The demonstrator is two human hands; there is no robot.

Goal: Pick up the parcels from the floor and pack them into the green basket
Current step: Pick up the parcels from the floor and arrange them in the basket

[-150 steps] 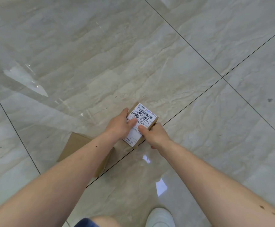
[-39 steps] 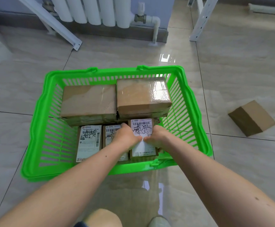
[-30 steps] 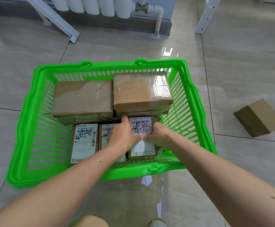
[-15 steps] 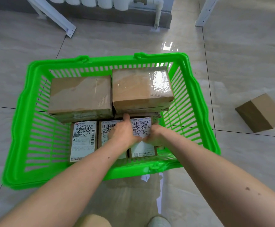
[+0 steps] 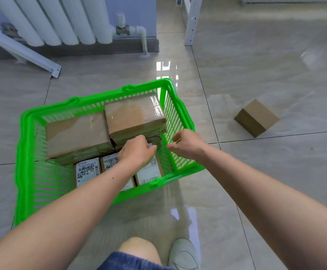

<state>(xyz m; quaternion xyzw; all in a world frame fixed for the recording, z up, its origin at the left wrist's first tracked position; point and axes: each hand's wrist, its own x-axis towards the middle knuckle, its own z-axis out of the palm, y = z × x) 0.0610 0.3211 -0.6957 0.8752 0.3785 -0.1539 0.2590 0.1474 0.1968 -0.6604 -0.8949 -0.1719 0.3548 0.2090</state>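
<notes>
The green basket [image 5: 180,117] stands on the tiled floor [image 5: 256,75] directly ahead of both hands. The left hand [image 5: 137,152] is inside the basket, over its near right corner, palm down with the fingers loosely bent. Its fingertips lie at the upper edge of the labelled parcel [image 5: 149,173] beneath it; whether they touch or pinch it cannot be told. The right hand [image 5: 187,145] hangs just right of the left, above the basket's right wall. Its fingers are curled loosely and it holds nothing.

Contents of the basket:
- Beyond the left hand, a taped brown parcel [image 5: 134,114] lies on top of other boxes at the far right.
- To its left, touching it, a second large brown parcel [image 5: 77,133].
- In the near row, left of the left hand, a small labelled parcel [image 5: 86,171] lies flat. A middle labelled parcel [image 5: 110,163] beside it is partly hidden by the left forearm.

One brown parcel on the floor [image 5: 256,117] lies tilted, well apart to the right of the right hand, outside the basket.

Beyond the basket, a white radiator [image 5: 51,18] stands against the wall. A white metal frame leg [image 5: 192,20] stands far ahead of the right hand. Below the arms, a bare knee [image 5: 137,248] and a white shoe [image 5: 184,254] are visible.
</notes>
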